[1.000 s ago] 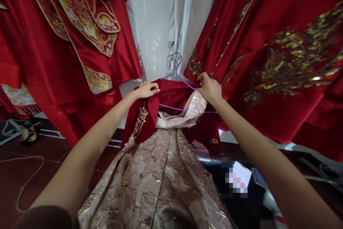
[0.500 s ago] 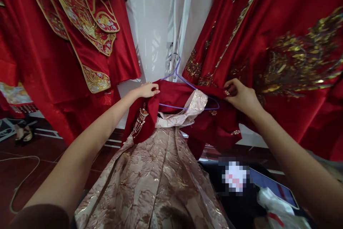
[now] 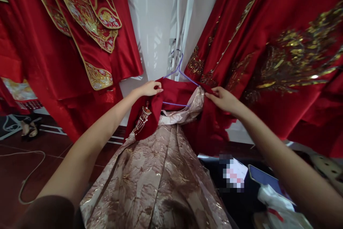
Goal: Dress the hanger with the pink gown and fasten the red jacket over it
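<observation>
A dark red jacket (image 3: 177,91) hangs around a purple clothes hanger (image 3: 179,67), with a beaded tassel ornament (image 3: 144,114) on its left front. My left hand (image 3: 152,88) is closed on the jacket's left shoulder edge. On the other side, my right hand (image 3: 222,98) pinches the jacket's right front edge, close to the hanger's right arm. A pale pink brocade skirt (image 3: 152,172) with metallic floral patterning spreads below, towards me. Its waistband (image 3: 182,114) loops up over the hanger's right end, which the fabric partly hides.
Red embroidered gowns hang at left (image 3: 88,43) and right (image 3: 268,61) before a white wall (image 3: 152,25). Lower right are a tablet-like device (image 3: 268,179), a white crumpled bag (image 3: 276,198) and a blurred card. Shoes (image 3: 29,129) and a cable (image 3: 24,182) lie lower left.
My right hand has moved left, bringing the jacket's right front inward over the hanger's right end. My left hand keeps its hold on the left shoulder. The view has shifted slightly.
</observation>
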`<state>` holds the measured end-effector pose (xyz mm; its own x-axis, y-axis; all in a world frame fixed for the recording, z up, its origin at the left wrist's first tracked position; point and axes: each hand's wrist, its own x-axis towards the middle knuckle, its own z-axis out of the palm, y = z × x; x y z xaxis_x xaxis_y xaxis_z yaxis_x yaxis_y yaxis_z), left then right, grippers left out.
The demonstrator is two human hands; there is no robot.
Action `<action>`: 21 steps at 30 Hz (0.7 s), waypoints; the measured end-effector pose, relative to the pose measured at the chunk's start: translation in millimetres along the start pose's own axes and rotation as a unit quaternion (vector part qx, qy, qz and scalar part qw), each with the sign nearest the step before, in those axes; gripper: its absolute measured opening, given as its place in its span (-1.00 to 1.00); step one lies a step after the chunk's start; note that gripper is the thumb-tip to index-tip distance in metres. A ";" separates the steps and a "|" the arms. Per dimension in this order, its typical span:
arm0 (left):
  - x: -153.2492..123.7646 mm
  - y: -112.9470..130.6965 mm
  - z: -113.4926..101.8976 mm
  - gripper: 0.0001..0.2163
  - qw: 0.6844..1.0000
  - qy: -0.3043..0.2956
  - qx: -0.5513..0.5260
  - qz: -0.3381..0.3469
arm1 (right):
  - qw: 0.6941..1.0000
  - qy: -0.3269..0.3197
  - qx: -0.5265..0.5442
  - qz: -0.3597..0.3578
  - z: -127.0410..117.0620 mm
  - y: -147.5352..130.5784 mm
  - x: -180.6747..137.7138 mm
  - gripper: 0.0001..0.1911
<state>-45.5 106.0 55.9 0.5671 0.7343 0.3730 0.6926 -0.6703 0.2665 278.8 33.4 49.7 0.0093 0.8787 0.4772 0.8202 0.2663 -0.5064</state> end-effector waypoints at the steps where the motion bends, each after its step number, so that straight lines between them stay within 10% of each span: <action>1: 0.1 0.7 0.2 -0.79 1.000 -0.006 -0.008 0.004 | 0.999 0.043 -0.013 0.010 15.3 -13.8 1.5 -0.76; 8: -1.4 -2.0 -3.6 -0.80 1.000 0.017 -0.001 -0.008 | 0.993 0.012 0.068 -0.092 91.9 -98.5 -19.6 -0.86; 15: -39.2 24.3 15.4 -0.78 0.948 0.318 -0.013 -0.021 | 0.976 0.101 0.179 -0.072 81.8 -54.7 -32.5 -0.70; 21: -45.1 76.7 56.5 -0.76 0.946 0.271 -0.179 -0.005 | 0.932 -0.029 0.339 -0.126 94.9 -61.3 -25.6 -0.83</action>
<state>7.2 27.5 9.3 0.1827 0.6430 0.7438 0.4462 -0.7283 0.5200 174.0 32.2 0.4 -0.1823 0.7692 0.6124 0.2427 0.6388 -0.7301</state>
